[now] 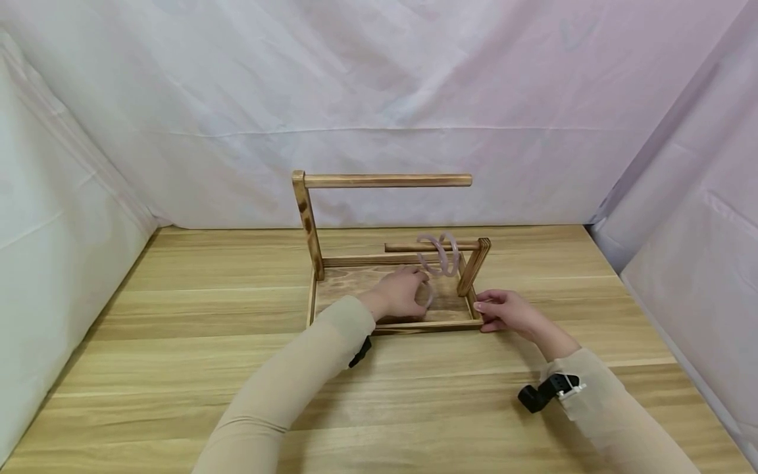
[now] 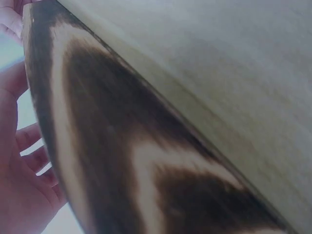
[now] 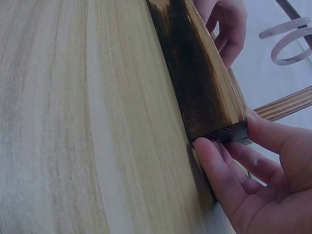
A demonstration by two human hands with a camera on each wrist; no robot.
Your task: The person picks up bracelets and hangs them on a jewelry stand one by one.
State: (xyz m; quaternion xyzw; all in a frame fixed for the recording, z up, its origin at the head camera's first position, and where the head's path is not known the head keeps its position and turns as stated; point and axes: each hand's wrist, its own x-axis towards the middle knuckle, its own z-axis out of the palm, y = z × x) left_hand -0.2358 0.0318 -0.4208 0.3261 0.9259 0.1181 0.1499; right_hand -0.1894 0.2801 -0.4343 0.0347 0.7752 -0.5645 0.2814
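Observation:
A wooden bangle stand (image 1: 393,327) has a shallow tray base, a tall left post with a long bar (image 1: 387,180), and a short right post with a lower bar (image 1: 408,247). Two pale pink bangles (image 1: 454,253) hang around the lower bar. Over the tray floor, my left hand (image 1: 403,293) grips another pale bangle (image 1: 429,295), which its fingers partly cover. My right hand (image 1: 509,311) pinches the tray's front right corner, thumb on the rim (image 3: 275,131). The tray wall (image 2: 112,122) hides part of the left hand in the left wrist view.
The stand rests on a wood-grain table (image 1: 414,395). Pale cloth (image 1: 385,79) hangs behind the table and along both sides. A black wrist camera (image 1: 547,392) sits on the right sleeve.

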